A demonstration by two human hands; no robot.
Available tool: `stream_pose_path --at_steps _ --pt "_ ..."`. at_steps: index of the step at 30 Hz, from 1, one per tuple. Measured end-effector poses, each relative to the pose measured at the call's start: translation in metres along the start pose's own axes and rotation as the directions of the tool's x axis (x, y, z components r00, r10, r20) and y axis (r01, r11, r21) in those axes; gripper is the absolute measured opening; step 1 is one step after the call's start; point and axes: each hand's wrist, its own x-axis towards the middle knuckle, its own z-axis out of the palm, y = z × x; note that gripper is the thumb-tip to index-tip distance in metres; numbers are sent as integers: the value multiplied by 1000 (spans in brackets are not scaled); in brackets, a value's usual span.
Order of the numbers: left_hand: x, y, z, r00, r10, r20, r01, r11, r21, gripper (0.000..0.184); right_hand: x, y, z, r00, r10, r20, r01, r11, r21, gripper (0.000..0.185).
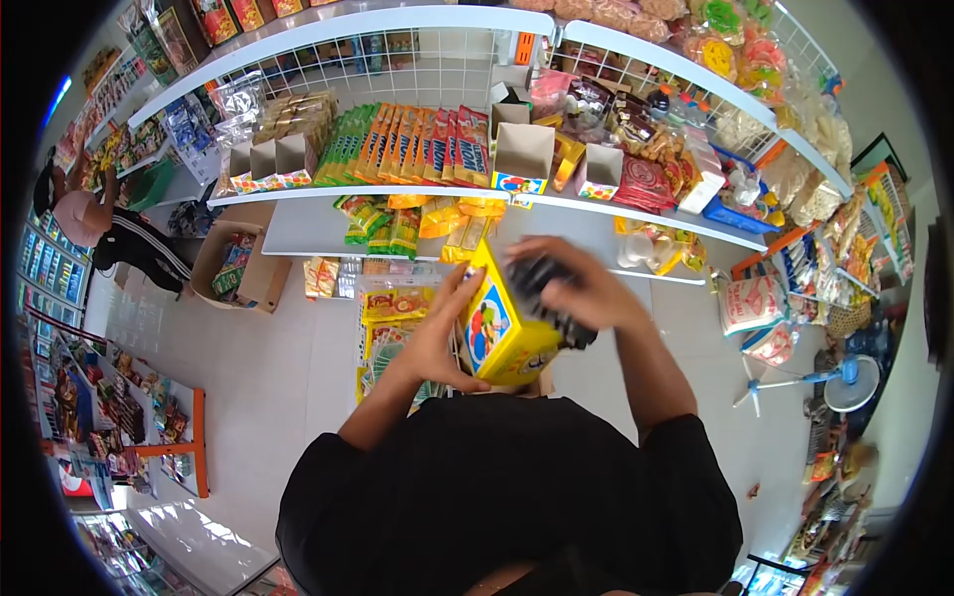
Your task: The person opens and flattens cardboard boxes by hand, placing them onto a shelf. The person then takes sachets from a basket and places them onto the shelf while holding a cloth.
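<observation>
A yellow cardboard box (522, 353) with a colourful picture on its side is held in front of my chest. My left hand (434, 336) grips it from the left, thumb near the bottom edge and fingers along the upper side. Over the box's right side, my right hand (586, 288) is closed around a dark, bumpy object (537, 276). Motion blur hides what kind of thing this is. Whether it touches the box I cannot tell. Just beyond the hands, yellow packets (465, 236) and green packets (400, 234) lie on the lower shelf.
The upper shelf (397, 195) carries rows of green, orange and red sachets (422, 144) and small open boxes (524, 154). An open carton (238, 258) stands on the floor at left, near another person (94, 219). A fan (850, 382) stands at right.
</observation>
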Motion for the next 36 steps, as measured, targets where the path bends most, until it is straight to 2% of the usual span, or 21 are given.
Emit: stream_pose_path --at_steps 1,4,5,8,10,12,13,14,16,17,20,23,24,26,28,30,31,32,33,34,36 --pt "1 -2 3 999 5 45 -3 998 -61 135 0 0 10 992 -99 76 102 994 -45 66" --pt "4 -4 14 994 11 106 5 989 -148 134 -8 -17 8 967 -66 247 79 996 -46 74" --pt "3 5 15 993 1 115 16 989 -148 133 -11 -33 12 965 -12 261 53 987 -153 61" --pt "0 15 18 993 6 115 12 988 -152 132 -1 -35 5 952 -73 298 112 987 -115 47" --pt "0 18 21 976 52 211 -36 996 -83 131 7 -5 -2 976 -67 209 121 959 -255 39" --pt "8 37 23 974 -9 227 28 996 -80 129 14 18 -11 957 256 140 -270 958 98 36" --pt "10 35 25 977 -29 213 54 992 -112 129 11 18 -5 902 429 48 -432 896 99 45" --pt "12 31 27 979 -49 200 78 987 -143 129 7 15 1 887 462 -21 -459 885 71 42" --pt "7 20 27 980 -103 168 116 991 -69 127 -5 0 10 985 150 -84 -163 970 -180 41" --pt "6 15 25 985 -119 128 122 992 -14 127 -10 -9 10 996 93 -1 -91 975 -202 39" --pt "9 17 22 989 -141 49 141 990 3 125 -15 -31 14 984 -87 153 117 974 -196 39" --pt "9 32 17 991 -45 125 28 990 138 123 -11 -9 2 982 -107 154 121 989 -83 38" --pt "11 36 17 991 -41 124 23 990 143 123 -11 2 5 998 -56 38 59 995 -79 37" --pt "9 46 27 959 -80 272 75 997 31 124 -5 26 4 975 220 -15 -213 957 197 38" --pt "10 39 35 956 -42 290 45 999 -6 125 -2 39 -8 841 540 -18 -529 829 179 42" --pt "10 33 40 973 -100 207 124 986 -109 127 -9 56 -23 819 515 -252 -450 850 274 43" --pt "7 18 40 982 -103 160 113 992 -50 125 -13 54 -38 805 535 -258 -348 777 525 39" --pt "8 12 42 981 -112 161 122 991 -54 125 -14 22 -47 682 617 -392 -322 735 596 37" --pt "12 7 43 966 -239 102 260 907 -332 120 -16 12 -58 785 465 -410 -142 778 612 36" --pt "14 3 43 925 -371 78 344 734 -585 115 -16 -11 -57 769 364 -526 -111 886 451 35" --pt "17 -9 45 885 -464 34 389 699 -600 107 -13 -41 -42 785 144 -603 -78 988 135 33"
